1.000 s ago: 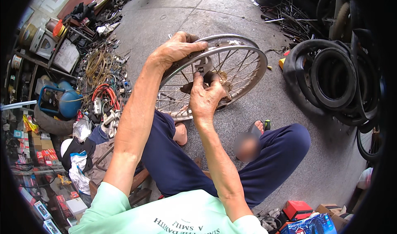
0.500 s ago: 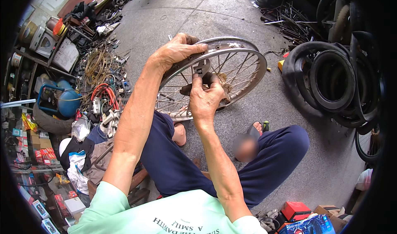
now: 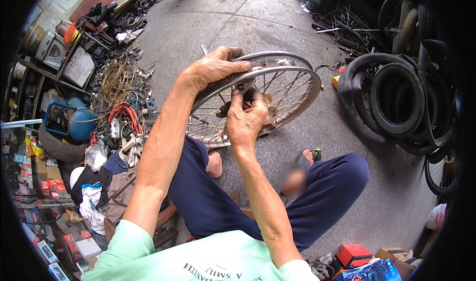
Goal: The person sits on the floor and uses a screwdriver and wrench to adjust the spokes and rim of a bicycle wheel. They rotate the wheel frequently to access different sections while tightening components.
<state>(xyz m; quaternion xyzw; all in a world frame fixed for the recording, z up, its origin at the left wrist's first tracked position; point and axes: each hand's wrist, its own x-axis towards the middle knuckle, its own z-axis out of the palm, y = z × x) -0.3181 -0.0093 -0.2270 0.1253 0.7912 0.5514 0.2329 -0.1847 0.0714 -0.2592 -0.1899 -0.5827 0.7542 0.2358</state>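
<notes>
A spoked metal wheel rim (image 3: pixel 283 61) without a tyre stands tilted on the ground in front of me. My left hand (image 3: pixel 214 68) is closed around its upper left edge, thumb along the outer face. Lower down, my right hand (image 3: pixel 246 118) is closed on an adjustable wrench (image 3: pixel 241 86). The wrench's head is up by the spokes just below the rim, its jaws partly hidden behind the rim's edge. Rusty parts near the hub (image 3: pixel 267 124) show beside my right fingers. Whether the wrench grips a spoke nipple is hidden.
Black tyres (image 3: pixel 396 100) are piled at the right. Tangled wires (image 3: pixel 116 80) and a blue compressor tank (image 3: pixel 82 120) lie at the left. Small boxes (image 3: pixel 52 187) fill the lower left. A red box (image 3: pixel 353 255) sits at the lower right. My knees flank the wheel.
The rim's upper edge has tipped slightly, and more of the wrench head is now hidden behind it. Both hands keep their holds.
</notes>
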